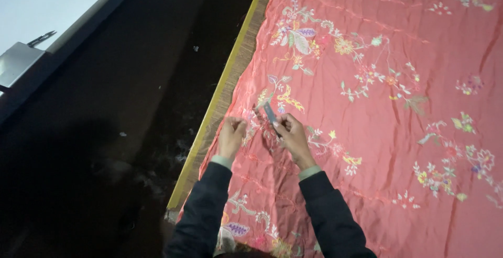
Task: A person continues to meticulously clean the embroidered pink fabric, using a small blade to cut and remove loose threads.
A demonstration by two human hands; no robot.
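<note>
In the head view, the left hand (pixel 231 135) is curled shut, pinching a small fold of the embroidered red cloth (pixel 377 132) close to the left edge of the table (pixel 220 101), while the right hand (pixel 291 135) is closed around a small dark tool (pixel 270 114), thin and flat, whose tip points up and away from the wrist over a stitched flower motif; whether it is a thread snip or a blade is too small to tell. The work appears to be fine trimming or picking at the embroidery, and doing it well would call for keeping the pinched cloth taut and slightly lifted, so the tool meets only loose thread and not the ground fabric, with the tip held shallow and the wrist resting on the cloth for steadiness. The cloth looks thin and silky, with a soft sheen, long shallow creases and a fine crinkle; such fabric probably slides and snags easily. Its floral sprays in yellow, green, violet and white stand slightly raised and matte against it. The table edge shows a straight yellow strip beside a band of brown woven-looking surface. Both sleeves (pixel 204 211) are dark and thick, with pale cuffs. To the left lies a dark floor (pixel 105 132) with bits of lint, and a grey metal plate (pixel 15 61) at the far left.
</note>
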